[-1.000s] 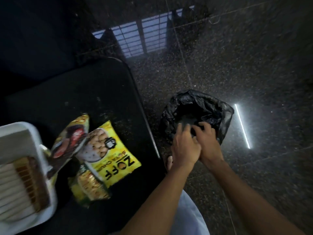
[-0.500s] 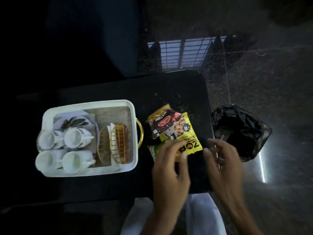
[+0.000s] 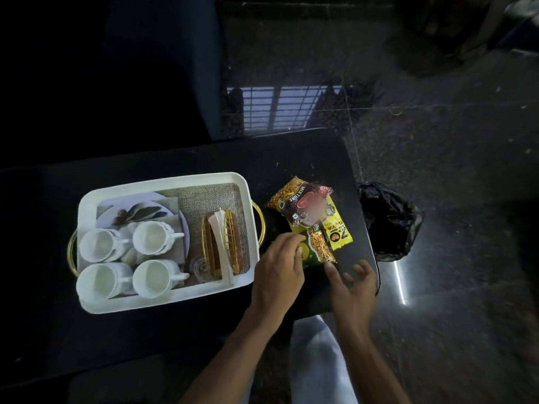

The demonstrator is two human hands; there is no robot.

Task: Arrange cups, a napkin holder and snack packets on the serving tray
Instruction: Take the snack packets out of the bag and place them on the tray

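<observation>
A white serving tray [image 3: 163, 301] with gold handles sits on the black table. It holds several white cups [image 3: 151, 236] at its left and a gold wire napkin holder [image 3: 220, 246] with white napkins at its right. Three snack packets lie stacked just right of the tray: a dark "Mixture" packet [image 3: 303, 207] on top, a yellow one [image 3: 339, 236] under it, a green one [image 3: 316, 250] nearest me. My left hand [image 3: 278, 272] rests its fingertips on the green packet's left edge. My right hand [image 3: 354, 284] hovers with fingers apart just below the packets, holding nothing.
A black plastic bag [image 3: 389, 221] lies on the dark polished floor just past the table's right edge [image 3: 369, 228]. A dark chair back [image 3: 160, 68] stands behind the table. A small clear glass piece [image 3: 201, 268] sits in the tray by the holder. White cloth [image 3: 318, 360] covers my lap.
My hands have come away from the black bag on the floor to the snack packets on the table. The view swung left, bringing the whole tray into sight.
</observation>
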